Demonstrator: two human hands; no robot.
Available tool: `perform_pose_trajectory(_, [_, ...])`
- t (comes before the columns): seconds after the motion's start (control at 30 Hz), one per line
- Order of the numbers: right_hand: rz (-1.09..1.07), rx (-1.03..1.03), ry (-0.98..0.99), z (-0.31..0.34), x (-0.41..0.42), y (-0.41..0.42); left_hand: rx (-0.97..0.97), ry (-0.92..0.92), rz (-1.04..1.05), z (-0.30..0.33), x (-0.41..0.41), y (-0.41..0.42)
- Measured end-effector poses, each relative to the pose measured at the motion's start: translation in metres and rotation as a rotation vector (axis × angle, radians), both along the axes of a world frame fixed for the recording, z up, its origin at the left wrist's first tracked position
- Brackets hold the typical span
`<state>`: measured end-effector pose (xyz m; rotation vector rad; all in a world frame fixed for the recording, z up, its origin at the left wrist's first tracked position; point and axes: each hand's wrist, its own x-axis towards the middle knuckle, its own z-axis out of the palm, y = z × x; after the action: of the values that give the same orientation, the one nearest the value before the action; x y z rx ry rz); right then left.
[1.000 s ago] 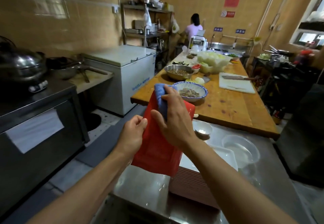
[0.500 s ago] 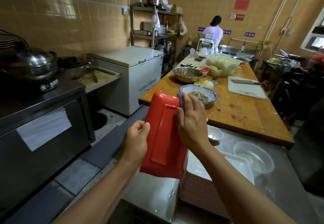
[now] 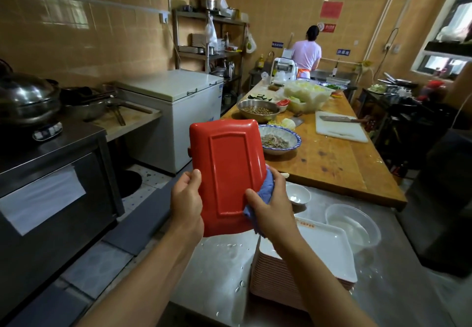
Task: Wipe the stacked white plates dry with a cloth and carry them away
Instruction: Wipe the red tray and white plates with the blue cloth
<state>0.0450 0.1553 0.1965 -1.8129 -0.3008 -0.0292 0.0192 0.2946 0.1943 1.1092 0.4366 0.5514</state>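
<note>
I hold a rectangular plate (image 3: 228, 170) upright in front of me, its red underside facing me. My left hand (image 3: 187, 200) grips its lower left edge. My right hand (image 3: 272, 207) holds a blue cloth (image 3: 263, 191) wrapped around the plate's lower right edge. Below my right arm, on the wet steel counter (image 3: 219, 273), sits a tall stack of rectangular plates (image 3: 329, 250), white on top with reddish edges.
A clear plastic bowl (image 3: 353, 224) and a small white bowl (image 3: 297, 193) sit beyond the stack. A wooden table (image 3: 339, 163) carries food bowls, a cutting board and a knife. A person (image 3: 306, 51) stands at the far sink. An oven and chest freezer line the left.
My right hand with the cloth has slid from the top of the plate down its right side to the lower right edge. The plate now stands more upright.
</note>
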Motion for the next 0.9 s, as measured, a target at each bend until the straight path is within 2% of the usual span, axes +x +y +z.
perform_pose_trajectory(0.1, [0.074,0.151,0.141,0.003,0.013,-0.013,0.015,0.011,-0.117,-0.003,0.002,-0.003])
perform_pose_trajectory(0.17, [0.086,0.168,0.13,0.001,0.019,-0.022,0.094,0.048,-0.211,-0.003,0.003,0.001])
perform_pose_trajectory(0.27, [0.159,0.08,0.059,0.004,0.03,-0.042,0.426,0.094,-0.144,0.007,0.004,0.015])
perform_pose_trajectory(0.37, [0.217,-0.158,-0.07,0.014,0.038,-0.058,0.915,0.034,0.001,0.036,0.007,0.022])
perform_pose_trajectory(0.4, [0.238,-0.242,-0.121,0.016,0.039,-0.061,1.053,0.05,-0.023,0.046,0.01,0.023])
perform_pose_trajectory(0.43, [0.27,-0.308,-0.151,0.02,0.04,-0.063,1.098,0.079,-0.114,0.056,0.012,0.025])
perform_pose_trajectory(0.53, [0.365,-0.371,-0.167,0.03,0.042,-0.067,0.865,0.114,-0.568,0.071,0.018,0.035])
perform_pose_trajectory(0.6, [0.383,-0.371,-0.175,0.037,0.045,-0.069,0.813,0.123,-0.721,0.066,0.018,0.042])
perform_pose_trajectory(0.67, [0.404,-0.401,-0.196,0.044,0.048,-0.067,0.747,0.118,-0.724,0.058,0.014,0.044])
perform_pose_trajectory(0.77, [0.36,-0.468,-0.26,0.047,0.044,-0.049,0.614,0.073,-0.608,0.048,0.009,0.046])
perform_pose_trajectory(0.9, [0.271,-0.455,-0.552,0.051,0.026,-0.002,0.591,0.042,-0.479,0.043,0.003,0.035])
